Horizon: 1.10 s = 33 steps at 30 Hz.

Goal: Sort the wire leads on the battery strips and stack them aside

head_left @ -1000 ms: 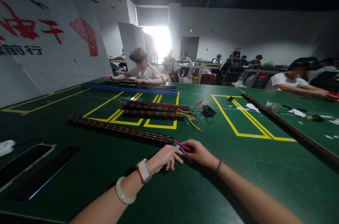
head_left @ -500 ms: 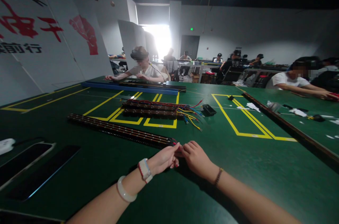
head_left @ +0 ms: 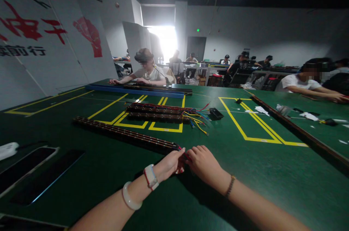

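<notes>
A long dark strip with rows of small parts lies slanted across the green table. Red wires come out of its near end. My left hand and my right hand meet at that end, fingers curled and pinched round the wires, which they mostly hide. A watch and a pale bangle sit on my left wrist, a thin bracelet on my right.
A stack of similar strips with coloured wire tails lies inside yellow floor-tape boxes, beside a small black box. Two dark flat panels and a white object sit at the left. People work at the far side and the right table.
My hands have closed together over the wire ends; the red and blue wires visible earlier between my fingers are now mostly covered. The view shifted slightly.
</notes>
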Tool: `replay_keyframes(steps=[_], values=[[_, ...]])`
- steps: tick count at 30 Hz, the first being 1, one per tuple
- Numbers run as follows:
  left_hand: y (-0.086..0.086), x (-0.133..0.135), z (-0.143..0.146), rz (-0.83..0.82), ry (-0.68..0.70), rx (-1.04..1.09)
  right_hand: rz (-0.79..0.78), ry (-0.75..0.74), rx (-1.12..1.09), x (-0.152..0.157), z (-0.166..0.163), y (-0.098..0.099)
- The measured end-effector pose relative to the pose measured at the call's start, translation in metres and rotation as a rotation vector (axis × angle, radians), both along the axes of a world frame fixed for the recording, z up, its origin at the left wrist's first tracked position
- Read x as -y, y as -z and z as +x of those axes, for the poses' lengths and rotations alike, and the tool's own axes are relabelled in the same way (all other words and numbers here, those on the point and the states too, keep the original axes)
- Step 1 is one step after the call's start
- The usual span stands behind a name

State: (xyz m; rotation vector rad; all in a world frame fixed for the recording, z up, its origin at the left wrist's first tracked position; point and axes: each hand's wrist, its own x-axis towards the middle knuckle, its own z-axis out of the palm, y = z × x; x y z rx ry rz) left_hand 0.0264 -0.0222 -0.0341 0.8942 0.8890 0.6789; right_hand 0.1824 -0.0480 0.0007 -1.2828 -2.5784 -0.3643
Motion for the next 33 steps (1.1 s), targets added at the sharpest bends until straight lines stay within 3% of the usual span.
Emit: replay_keyframes(steps=[4, 8, 15, 33], values=[[-0.004, 0.004, -0.001, 0.051, 0.047, -0.044, -0.082, -0.010, 0.007, -0.009, 0.009, -0.004], [-0.010, 0.007, -0.001, 0.062, 0.083, -0.092, -0.054, 0.023, -0.038, -0.025, 0.021, -0.005], [-0.011, 0.005, -0.002, 0.074, 0.107, -0.094, -0.015, 0.012, -0.078, -0.047, 0.028, 0.011], [-0.007, 0.001, -0.002, 0.041, 0.113, -0.108, -0.009, -0.085, -0.135, -0.050, 0.032, 0.029]])
